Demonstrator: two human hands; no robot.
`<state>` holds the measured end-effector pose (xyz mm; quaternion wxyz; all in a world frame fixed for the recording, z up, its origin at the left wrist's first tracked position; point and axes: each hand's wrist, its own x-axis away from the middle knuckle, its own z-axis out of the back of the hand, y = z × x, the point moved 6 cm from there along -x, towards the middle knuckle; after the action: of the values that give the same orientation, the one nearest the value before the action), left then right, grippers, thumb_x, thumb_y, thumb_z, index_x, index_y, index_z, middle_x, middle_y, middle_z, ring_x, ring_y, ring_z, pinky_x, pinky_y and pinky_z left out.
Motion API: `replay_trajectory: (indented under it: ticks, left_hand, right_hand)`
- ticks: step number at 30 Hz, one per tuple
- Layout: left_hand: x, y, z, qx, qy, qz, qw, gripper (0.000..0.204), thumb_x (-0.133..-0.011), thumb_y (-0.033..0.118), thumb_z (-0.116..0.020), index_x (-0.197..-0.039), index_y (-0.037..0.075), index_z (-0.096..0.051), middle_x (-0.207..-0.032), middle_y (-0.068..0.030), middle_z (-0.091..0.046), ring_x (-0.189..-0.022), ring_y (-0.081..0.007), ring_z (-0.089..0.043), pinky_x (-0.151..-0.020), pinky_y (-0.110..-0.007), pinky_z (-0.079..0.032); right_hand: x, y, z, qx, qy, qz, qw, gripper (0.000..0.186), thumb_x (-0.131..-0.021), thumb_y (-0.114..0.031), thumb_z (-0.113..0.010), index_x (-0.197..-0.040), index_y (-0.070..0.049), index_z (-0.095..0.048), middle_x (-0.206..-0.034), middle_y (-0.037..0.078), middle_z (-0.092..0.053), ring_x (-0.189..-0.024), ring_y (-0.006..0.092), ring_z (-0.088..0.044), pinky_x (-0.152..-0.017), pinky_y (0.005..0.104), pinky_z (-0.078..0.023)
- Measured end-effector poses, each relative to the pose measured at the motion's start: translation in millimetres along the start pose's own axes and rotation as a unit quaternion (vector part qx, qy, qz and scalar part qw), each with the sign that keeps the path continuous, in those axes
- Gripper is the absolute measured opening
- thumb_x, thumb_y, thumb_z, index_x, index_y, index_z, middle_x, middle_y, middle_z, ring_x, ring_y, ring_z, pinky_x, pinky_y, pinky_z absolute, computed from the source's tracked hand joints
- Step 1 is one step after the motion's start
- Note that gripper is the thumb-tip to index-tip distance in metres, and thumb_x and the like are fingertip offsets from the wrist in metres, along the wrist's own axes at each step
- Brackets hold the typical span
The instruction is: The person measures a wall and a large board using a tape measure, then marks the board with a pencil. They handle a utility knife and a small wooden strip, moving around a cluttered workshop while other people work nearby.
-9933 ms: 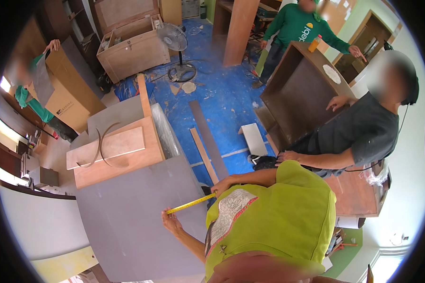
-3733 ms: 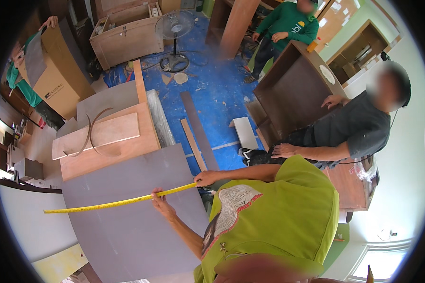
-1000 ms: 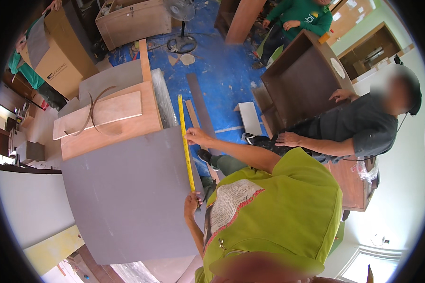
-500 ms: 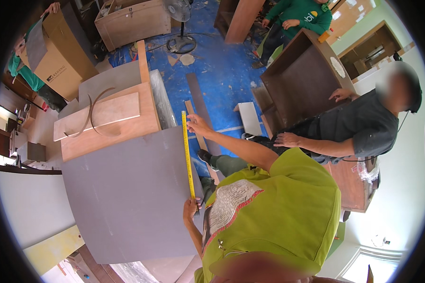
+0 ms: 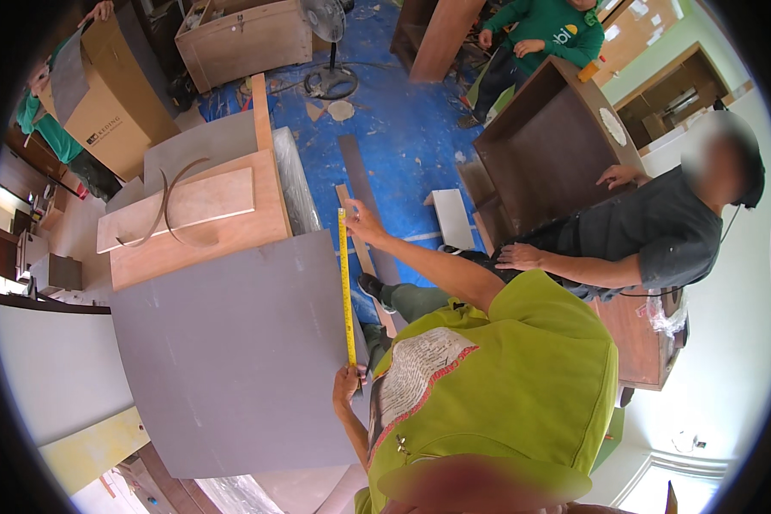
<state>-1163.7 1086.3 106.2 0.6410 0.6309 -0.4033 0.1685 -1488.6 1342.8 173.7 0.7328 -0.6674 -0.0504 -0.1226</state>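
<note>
A yellow measuring tape (image 5: 346, 295) is drawn out straight along the right edge of a large grey panel (image 5: 231, 360). My left hand (image 5: 346, 383) grips its near end by the panel's edge; the fingers partly hide what they hold. My right hand (image 5: 365, 224) is at the far end of the tape, just to its right, with its fingers apart. Whether a fingertip touches the blade is hard to tell. Beyond the grey panel lie wooden boards (image 5: 265, 201) with two thin curved brown strips (image 5: 164, 206) on top.
Long narrow strips (image 5: 360, 188) and a white board (image 5: 451, 218) lie on the blue floor sheet (image 5: 394, 103). To the right, a person in dark clothes (image 5: 642, 223) is beside a brown cabinet (image 5: 548, 146). A standing fan (image 5: 330, 51) and a large carton (image 5: 116, 94) are farther off.
The far end of the tape has shifted slightly right and nearer, off the panel's edge line. My right hand has moved slightly; its fingers now point more upward. My left hand is slightly nearer.
</note>
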Motion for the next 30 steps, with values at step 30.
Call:
replay_trajectory:
  ticks: [30]
  left_hand:
    - [-117,106,11,-0.149,0.132,-0.026,0.98,0.052,-0.097,0.039,-0.033,-0.081,0.0,-0.064,-0.06,-0.0093,-0.06,-0.058,-0.0228,-0.06,-0.064,-0.037,-0.047]
  right_hand:
    - [-71,26,-59,0.33,-0.175,0.207,0.904,0.027,-0.086,-0.027,-0.06,-0.108,-0.014,-0.071,-0.086,0.015,-0.061,-0.082,0.0279,-0.058,-0.077,0.0362,-0.048]
